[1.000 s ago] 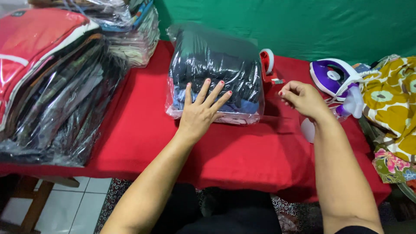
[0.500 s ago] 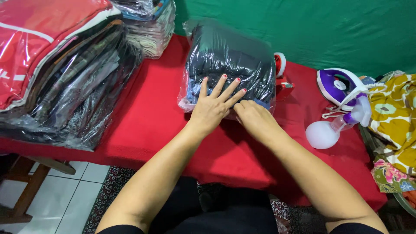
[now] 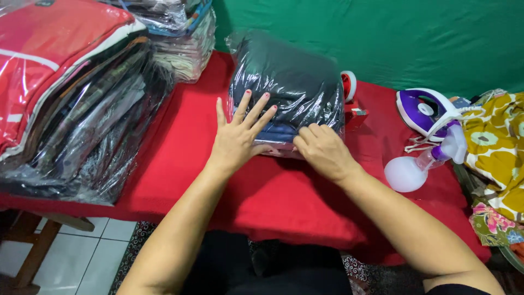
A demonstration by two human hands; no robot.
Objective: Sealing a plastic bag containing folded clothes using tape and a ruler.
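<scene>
Pressing left hand [image 3: 238, 136] flat on bagged clothes [image 3: 285, 90] to steady 'em; right hand [image 3: 321, 150] curled, pinching bag edge.

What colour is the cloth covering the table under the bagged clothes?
Plain red, seen in the head view: the tablecloth under the plastic-bagged dark clothes.
</scene>
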